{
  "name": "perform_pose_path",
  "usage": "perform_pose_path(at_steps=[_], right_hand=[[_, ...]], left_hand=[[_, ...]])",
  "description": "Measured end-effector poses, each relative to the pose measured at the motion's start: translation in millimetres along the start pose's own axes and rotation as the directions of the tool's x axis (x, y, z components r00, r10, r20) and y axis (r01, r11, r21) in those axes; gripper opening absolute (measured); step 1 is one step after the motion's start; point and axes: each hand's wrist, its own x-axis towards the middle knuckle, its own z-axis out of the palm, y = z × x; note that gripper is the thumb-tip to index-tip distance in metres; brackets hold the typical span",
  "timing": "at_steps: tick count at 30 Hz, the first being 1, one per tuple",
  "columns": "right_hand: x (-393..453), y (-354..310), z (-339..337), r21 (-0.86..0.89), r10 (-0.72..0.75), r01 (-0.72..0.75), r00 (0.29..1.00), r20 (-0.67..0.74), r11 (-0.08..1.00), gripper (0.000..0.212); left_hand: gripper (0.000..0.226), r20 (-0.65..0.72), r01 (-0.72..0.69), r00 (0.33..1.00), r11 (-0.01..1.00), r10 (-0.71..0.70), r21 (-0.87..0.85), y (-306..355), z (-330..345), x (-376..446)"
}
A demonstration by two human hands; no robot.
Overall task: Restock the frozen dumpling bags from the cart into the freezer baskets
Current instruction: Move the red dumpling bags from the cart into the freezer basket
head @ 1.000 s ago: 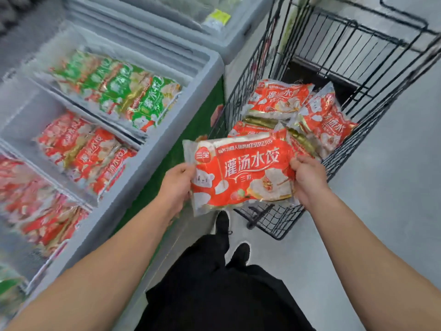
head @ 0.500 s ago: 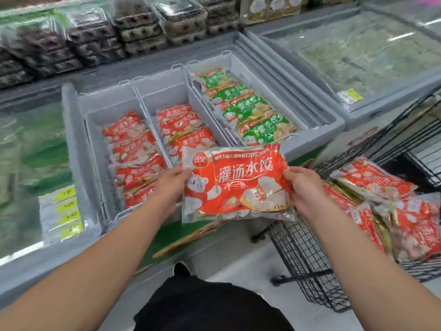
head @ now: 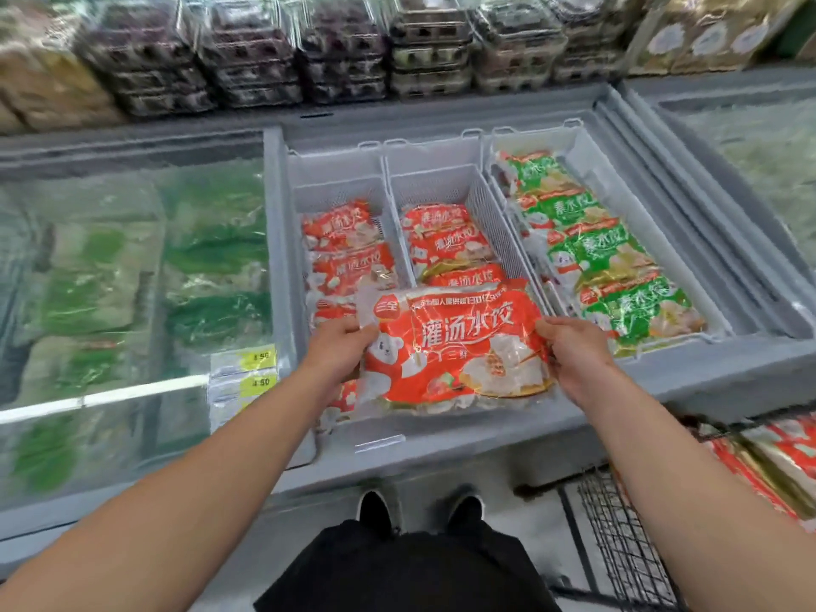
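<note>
I hold a red dumpling bag (head: 455,346) flat over the near end of the middle freezer basket (head: 485,201). My left hand (head: 338,346) grips its left edge and my right hand (head: 574,351) grips its right edge. Under and behind it lie more red bags (head: 446,240) in that basket. The left basket (head: 335,170) holds red bags (head: 344,245) too. The right basket (head: 587,156) holds green bags (head: 596,254). The black wire cart (head: 618,532) stands at the lower right with red bags (head: 768,461) in it.
A closed glass lid (head: 132,267) covers the freezer section to the left, with yellow price tags (head: 260,357) on its edge. Stacked egg cartons (head: 344,50) fill the shelf behind. Another freezer (head: 759,139) sits at the right. My shoes (head: 375,507) stand against the freezer base.
I have turned from the cart to face the freezer. The red bag has moved forward and now hangs over the middle basket; both hands keep their grip.
</note>
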Motion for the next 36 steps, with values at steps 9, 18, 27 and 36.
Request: perform_pose_path(at_steps=[9,18,27,36], right_hand=[[61.8,-30.2,42.8,-0.003,0.084,-0.084,0.993,0.079,0.996,0.013],[203.4,-78.8,53.4,-0.204,0.031,-0.011,0.995,0.098,0.979,0.016],[351.6,-121.2,102.6,-0.299,-0.023,0.058,0.993,0.118,0.952,0.024],[459.7,-141.3,165.7,-0.398,-0.105,0.169,0.978,0.178,0.901,0.018]], left_hand=[[0.011,-0.032,0.119,0.991,0.978,-0.126,-0.173,24.2,7.6,49.6],[0.016,-0.11,0.216,0.961,0.937,-0.254,-0.274,86.6,76.9,150.6],[0.023,-0.283,0.232,0.909,0.936,-0.305,-0.263,141.3,129.6,285.4],[0.022,-0.373,0.258,0.874,0.947,-0.312,-0.189,170.6,140.6,400.5]])
